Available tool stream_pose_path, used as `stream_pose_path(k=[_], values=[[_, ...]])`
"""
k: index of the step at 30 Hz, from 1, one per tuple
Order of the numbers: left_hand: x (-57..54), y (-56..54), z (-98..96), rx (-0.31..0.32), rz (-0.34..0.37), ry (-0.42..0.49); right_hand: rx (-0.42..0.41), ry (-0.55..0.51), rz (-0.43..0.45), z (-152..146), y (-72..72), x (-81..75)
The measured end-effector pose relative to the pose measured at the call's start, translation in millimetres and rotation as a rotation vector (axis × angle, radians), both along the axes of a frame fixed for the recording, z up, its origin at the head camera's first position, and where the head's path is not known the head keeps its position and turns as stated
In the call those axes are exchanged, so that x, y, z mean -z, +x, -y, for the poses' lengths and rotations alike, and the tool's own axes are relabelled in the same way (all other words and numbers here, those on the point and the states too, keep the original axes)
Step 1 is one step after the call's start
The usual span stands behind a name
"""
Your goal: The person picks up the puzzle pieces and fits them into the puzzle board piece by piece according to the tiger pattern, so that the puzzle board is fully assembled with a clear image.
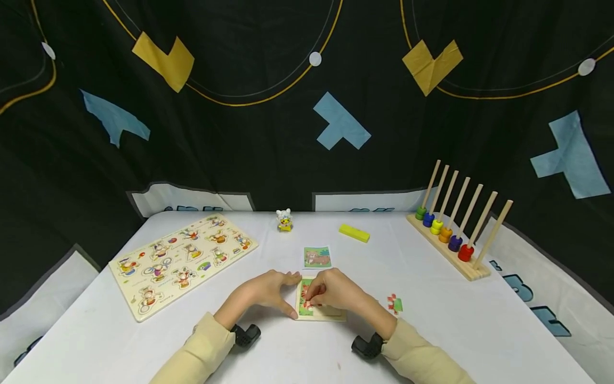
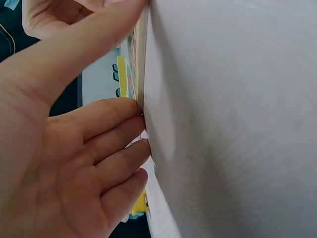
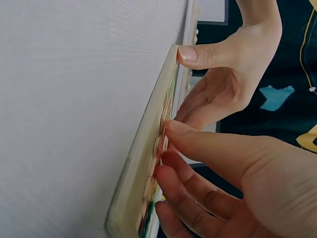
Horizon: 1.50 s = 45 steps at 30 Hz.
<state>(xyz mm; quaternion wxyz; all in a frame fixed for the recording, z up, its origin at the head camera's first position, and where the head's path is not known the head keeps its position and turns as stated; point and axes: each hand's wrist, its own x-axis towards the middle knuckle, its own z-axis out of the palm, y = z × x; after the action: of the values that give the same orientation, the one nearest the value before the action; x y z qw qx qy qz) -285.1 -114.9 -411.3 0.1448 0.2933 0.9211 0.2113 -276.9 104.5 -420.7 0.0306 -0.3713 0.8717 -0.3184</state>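
A small wooden puzzle board (image 1: 331, 314) lies on the table, with red and green picture pieces (image 1: 305, 309) at its left side. My left hand (image 1: 270, 290) spans the board's left edge, thumb at the near corner and fairly straight fingers at the far corner. Over the board, my right hand (image 1: 336, 290) pinches a reddish puzzle piece with thumb and curled fingertips; the fingers hide most of it. In the right wrist view, the right thumb (image 3: 198, 141) touches the board's picture surface. One loose red and green puzzle piece (image 1: 395, 304) lies right of the right hand.
A picture card (image 1: 317, 257) lies just beyond the board. Farther back are a small figurine (image 1: 284, 220) and a yellow block (image 1: 354, 233). A large peg puzzle (image 1: 182, 261) lies at left, and a rack of upright pegs with coloured rings (image 1: 472, 272) stands at right.
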Motion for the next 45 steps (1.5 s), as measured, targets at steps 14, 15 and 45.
stream_pose_path(k=[14, 15, 45], values=[[3.6, -2.1, 0.9, 0.006, 0.003, 0.02, -0.065, 0.088, 0.047, -18, -3.0, -15.6], [3.7, -2.1, 0.7, 0.005, 0.003, 0.02, -0.059, 0.087, 0.048, -21, -3.5, -16.6], [2.0, 2.2, 1.7, -0.011, 0.016, 0.005, 0.13, 0.366, 0.216, -130, 18.0, -43.0]])
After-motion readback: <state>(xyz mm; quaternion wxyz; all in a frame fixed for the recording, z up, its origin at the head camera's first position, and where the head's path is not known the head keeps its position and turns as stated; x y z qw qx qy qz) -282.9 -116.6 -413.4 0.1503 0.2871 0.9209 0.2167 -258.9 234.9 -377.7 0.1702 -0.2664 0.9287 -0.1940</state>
